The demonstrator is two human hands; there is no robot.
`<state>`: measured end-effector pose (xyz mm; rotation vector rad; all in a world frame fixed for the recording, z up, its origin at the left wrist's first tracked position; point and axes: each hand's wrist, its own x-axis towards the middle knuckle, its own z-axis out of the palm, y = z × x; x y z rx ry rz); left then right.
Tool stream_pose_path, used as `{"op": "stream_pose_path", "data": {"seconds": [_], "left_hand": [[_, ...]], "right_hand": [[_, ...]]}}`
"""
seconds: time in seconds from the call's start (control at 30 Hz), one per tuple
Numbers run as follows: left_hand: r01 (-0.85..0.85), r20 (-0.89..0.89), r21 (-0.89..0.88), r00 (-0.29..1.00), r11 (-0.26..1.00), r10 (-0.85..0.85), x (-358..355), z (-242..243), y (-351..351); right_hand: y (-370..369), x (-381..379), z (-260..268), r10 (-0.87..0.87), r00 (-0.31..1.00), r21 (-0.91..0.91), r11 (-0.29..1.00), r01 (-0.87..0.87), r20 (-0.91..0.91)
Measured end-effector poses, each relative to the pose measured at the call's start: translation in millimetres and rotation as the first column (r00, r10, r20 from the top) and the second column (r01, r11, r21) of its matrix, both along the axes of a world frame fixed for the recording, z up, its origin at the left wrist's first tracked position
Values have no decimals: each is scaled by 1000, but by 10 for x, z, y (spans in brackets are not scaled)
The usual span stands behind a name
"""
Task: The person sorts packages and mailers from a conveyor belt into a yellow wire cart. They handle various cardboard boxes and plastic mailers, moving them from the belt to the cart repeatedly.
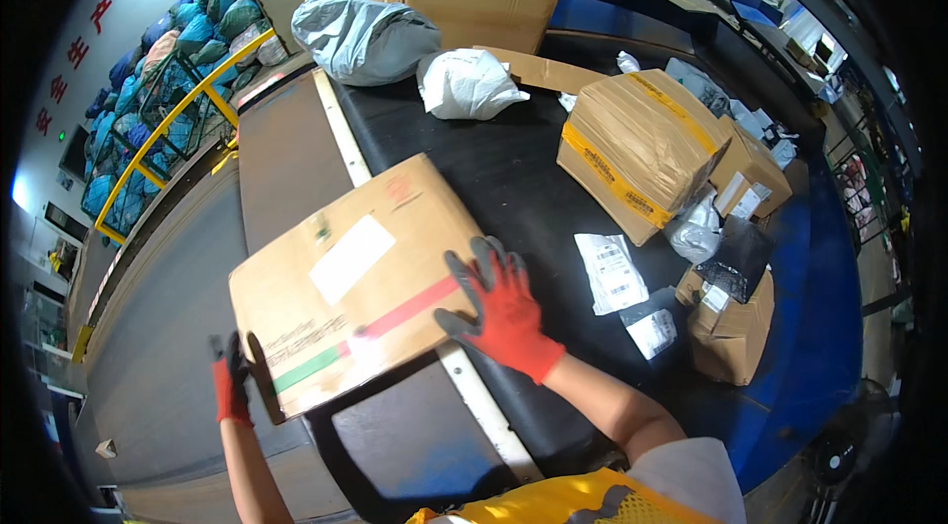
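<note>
A large cardboard box [385, 257] with a white label, a red strip and a green strip lies tilted over the white metal edge strip between the black conveyor belt and the brown metal ledge. My right hand [500, 309], in a red glove with grey fingers, rests with spread fingers on the box's right end. My left hand [233, 379], in a matching glove, is upright at the box's left end; whether it touches the cardboard I cannot tell. A dark shadow falls on the ledge below the box.
On the black belt [511, 176] lie a taped carton [637, 146], a white bag [470, 83], a grey bag [363, 35] and flat parcels [611, 272]. Smaller boxes [733, 331] lean at the blue side wall [815, 346]. A yellow railing [185, 109] stands at the left.
</note>
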<state>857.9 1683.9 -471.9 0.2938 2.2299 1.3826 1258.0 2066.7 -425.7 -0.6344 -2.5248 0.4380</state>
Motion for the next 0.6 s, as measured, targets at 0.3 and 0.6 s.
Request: {"op": "stream_pose_path", "data": {"seconds": [0.3, 0.6], "left_hand": [[-17, -639, -723, 398, 691, -659, 1228, 272, 654], [-342, -678, -710, 570, 615, -465, 666, -54, -324]], "right_hand": [[119, -2056, -497, 484, 857, 14, 872, -489, -179], [3573, -1900, -578, -549, 835, -336, 782, 525, 27]]}}
